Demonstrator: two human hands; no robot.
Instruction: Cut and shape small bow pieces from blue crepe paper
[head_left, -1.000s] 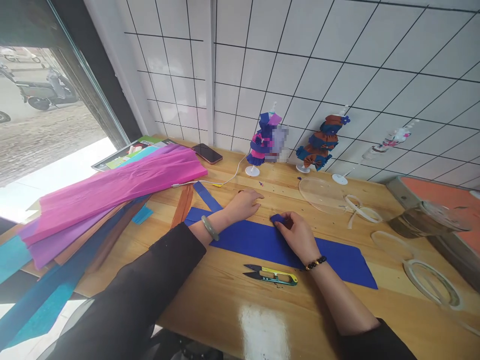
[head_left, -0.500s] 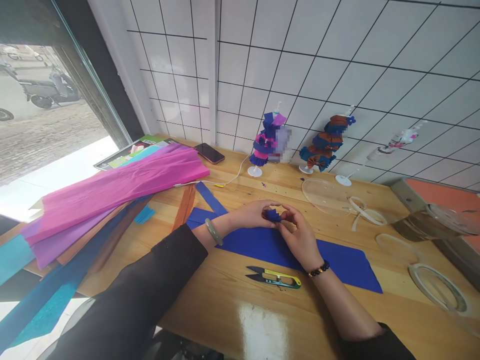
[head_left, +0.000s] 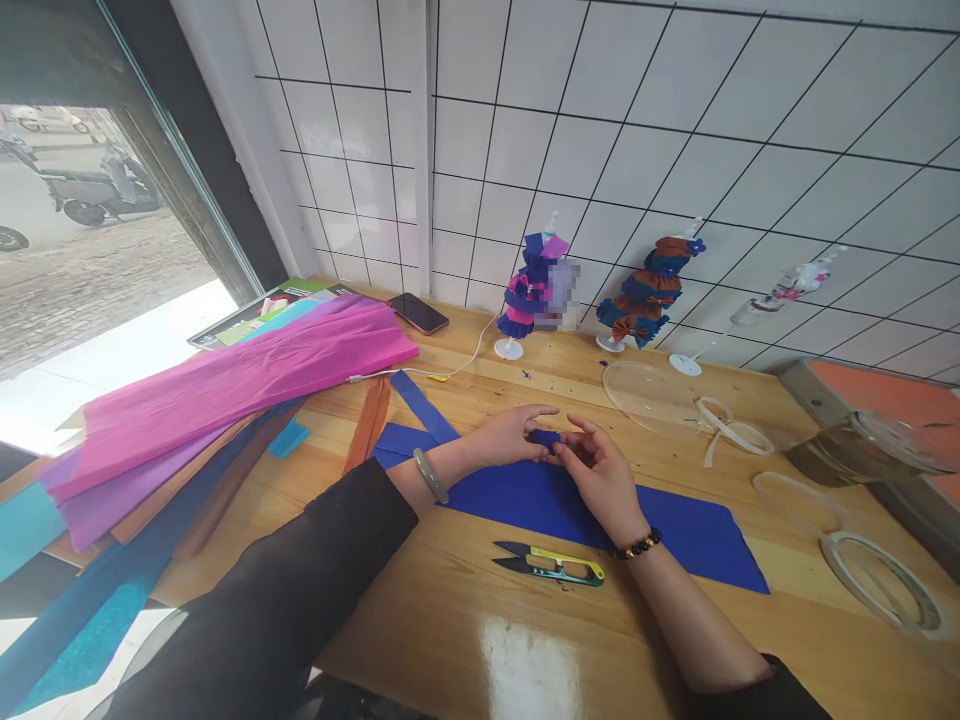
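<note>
Hard to read first: the small blue piece is hiding its left end among the fingers of my left hand, and I cannot tell whether these are gripping it or only resting against it. The fingers of my right hand are pinching its right end. The piece is sitting between both hands, above the long blue sheet (its folds are showing too small to make out). My forearms are covering parts of that sheet. A pixelated patch is masking one side of the pink-and-blue figure, and both my dark sleeves are running out of view.

Bearings: the small piece is lying with its long axis roughly crosswise, hand to hand. The sheet is stretching crosswise too, its right end slanting nearer me. On my side of it the snips are lying flat, blades pointing left.

Ground: the wooden counter is catching white glare near me and meeting a white tiled wall behind. Leftward, pink paper is topping a coloured stack; beyond, a scooter is standing outside.
</note>
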